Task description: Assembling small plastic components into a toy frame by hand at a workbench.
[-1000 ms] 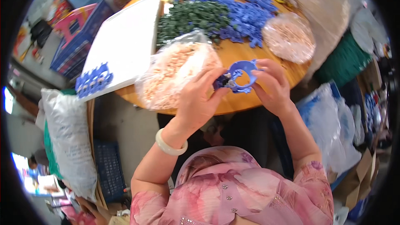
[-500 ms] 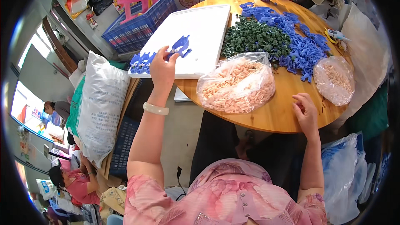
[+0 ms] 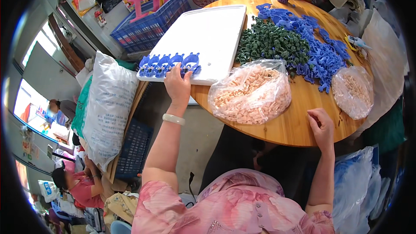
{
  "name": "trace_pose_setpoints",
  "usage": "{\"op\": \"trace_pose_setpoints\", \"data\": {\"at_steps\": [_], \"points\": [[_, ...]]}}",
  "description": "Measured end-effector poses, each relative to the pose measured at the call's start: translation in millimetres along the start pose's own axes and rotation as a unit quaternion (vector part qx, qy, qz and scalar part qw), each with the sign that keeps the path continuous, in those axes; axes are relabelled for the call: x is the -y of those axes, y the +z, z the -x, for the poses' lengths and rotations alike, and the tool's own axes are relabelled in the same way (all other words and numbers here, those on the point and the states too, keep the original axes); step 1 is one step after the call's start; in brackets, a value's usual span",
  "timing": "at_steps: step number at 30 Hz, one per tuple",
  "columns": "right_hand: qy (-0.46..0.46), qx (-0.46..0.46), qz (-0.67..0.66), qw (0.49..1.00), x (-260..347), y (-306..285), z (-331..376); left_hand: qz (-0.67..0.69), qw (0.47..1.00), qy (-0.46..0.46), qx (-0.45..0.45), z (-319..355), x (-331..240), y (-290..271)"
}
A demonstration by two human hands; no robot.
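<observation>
My left hand [image 3: 178,83] reaches out to the near edge of a white board [image 3: 208,34], fingers resting on the rightmost of several blue plastic pieces [image 3: 169,63] lined up in a row there. My right hand [image 3: 321,126] lies on the round wooden table [image 3: 299,123] near its front edge, fingers loosely curled, holding nothing that I can see. Between the hands sits a clear bag of pale orange pieces [image 3: 251,93].
A heap of dark green parts [image 3: 268,43] and a heap of blue parts [image 3: 316,47] cover the table's far side. A smaller bag of orange pieces [image 3: 353,91] lies right. A blue crate [image 3: 149,21] and a white sack [image 3: 106,104] stand left. Another person [image 3: 76,182] sits lower left.
Both hands held a blue piece together over the table a second ago. My left hand then carried it to the board's row; my right hand dropped to the table edge.
</observation>
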State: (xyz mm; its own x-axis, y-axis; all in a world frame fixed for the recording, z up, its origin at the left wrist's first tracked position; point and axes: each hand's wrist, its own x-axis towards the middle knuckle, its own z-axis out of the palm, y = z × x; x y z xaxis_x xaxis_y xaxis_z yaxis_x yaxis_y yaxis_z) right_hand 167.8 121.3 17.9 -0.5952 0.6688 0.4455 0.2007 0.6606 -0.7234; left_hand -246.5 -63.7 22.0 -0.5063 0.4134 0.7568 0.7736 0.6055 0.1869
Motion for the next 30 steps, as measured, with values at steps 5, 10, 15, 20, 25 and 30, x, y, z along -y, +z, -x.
{"op": "trace_pose_setpoints", "data": {"at_steps": [5,10,15,20,25,30], "points": [[0.004,0.006,-0.006,1.0,4,2,-2,-0.02,0.999,0.027,-0.019,4,6,-1],[-0.003,-0.02,0.017,1.0,0,-4,0,-0.067,0.996,0.062,-0.017,-1,-10,-7],[-0.014,0.002,0.025,1.0,-3,-2,-8,0.01,0.994,0.102,-0.047,5,-30,-34],[0.118,0.089,-0.069,0.987,-16,-17,-29,0.26,0.944,0.2,0.021,34,-120,-81],[0.036,0.037,-0.001,0.999,-23,-27,-109,0.485,0.807,0.29,0.171,81,-196,-78],[-0.031,-0.045,0.195,0.979,-72,-27,-229,0.551,0.761,0.248,0.237,104,-226,-46]]}}
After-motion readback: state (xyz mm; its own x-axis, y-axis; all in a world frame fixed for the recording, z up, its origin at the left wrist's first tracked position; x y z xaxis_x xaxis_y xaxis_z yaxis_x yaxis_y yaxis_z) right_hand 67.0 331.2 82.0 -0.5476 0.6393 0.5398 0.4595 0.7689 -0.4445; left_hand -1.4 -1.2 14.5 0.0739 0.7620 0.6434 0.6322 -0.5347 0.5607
